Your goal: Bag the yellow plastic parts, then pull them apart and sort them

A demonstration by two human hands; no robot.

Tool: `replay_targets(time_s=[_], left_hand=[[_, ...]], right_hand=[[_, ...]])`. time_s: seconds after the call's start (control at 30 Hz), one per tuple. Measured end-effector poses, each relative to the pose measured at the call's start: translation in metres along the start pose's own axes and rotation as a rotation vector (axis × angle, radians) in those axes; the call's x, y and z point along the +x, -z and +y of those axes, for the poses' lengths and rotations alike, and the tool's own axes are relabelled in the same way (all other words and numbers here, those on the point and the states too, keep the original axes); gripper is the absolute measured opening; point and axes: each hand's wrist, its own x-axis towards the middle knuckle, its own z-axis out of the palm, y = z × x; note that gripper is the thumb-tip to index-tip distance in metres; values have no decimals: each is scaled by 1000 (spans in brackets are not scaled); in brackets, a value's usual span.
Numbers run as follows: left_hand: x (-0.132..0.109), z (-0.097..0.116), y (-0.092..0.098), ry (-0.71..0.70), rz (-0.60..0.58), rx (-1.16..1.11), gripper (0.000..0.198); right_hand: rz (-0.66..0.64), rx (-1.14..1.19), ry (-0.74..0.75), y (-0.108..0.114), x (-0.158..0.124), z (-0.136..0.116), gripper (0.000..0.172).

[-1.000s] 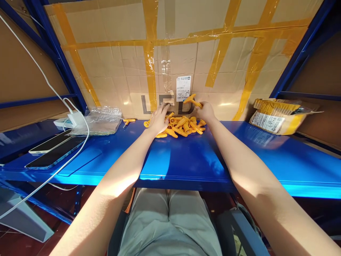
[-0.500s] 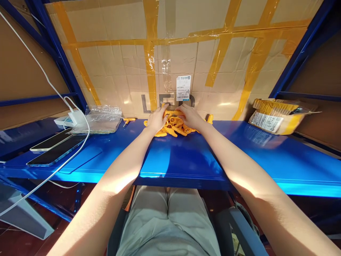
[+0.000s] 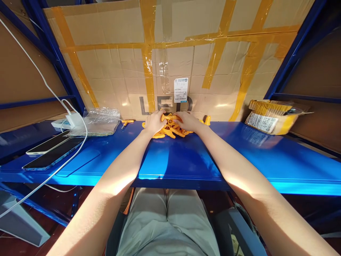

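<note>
A heap of orange plastic pieces (image 3: pixel 170 132), curved and with round openings, lies at the back of the blue table. My left hand (image 3: pixel 156 121) is at the heap's left side, its fingers curled round the end of an orange piece (image 3: pixel 170 116) on top. From the right, my right hand (image 3: pixel 188 121) grips the same upper area with bent fingers. The fingertips are partly hidden among the pieces, so the exact shape of what they hold is unclear.
A separate orange piece with a metal clip (image 3: pixel 127 122) lies left of the heap. Further left are a clear plastic bag (image 3: pixel 102 119), two phones (image 3: pixel 53 153), and a white charger (image 3: pixel 75 120) with its cable. A taped carton (image 3: pixel 269 119) stands right; a cardboard sheet (image 3: pixel 119 74) backs the table.
Both hands have drawn slightly closer round the upper orange piece, and the right fingers are more bent. The whole view has shifted a little.
</note>
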Motion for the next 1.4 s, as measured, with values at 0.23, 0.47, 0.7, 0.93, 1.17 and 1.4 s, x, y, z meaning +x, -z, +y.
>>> replay_targets(time_s=[0.23,0.47,0.7,0.93,1.17,1.4], left_hand=[[0,2,0,-1,-15,3,43],[0,1,0,-5,-20,0,43],[0,1,-2,-13,-31,3,45],[-1,3,0,-11,-34,6,44],[0,1,-1,-21,-42,16,44],[0,0,-2,-16,-44,20,43]], right_hand=[[61,-44,26,-1,1,1,34],[34,-38,3,0,0,-1,30],[-5,-39,8,-5,4,2,27],[36,-47,6,-2,2,0,30],[-64,-27,-46,3,0,-7,26],[-54,-44,-19,0,2,-2,26]])
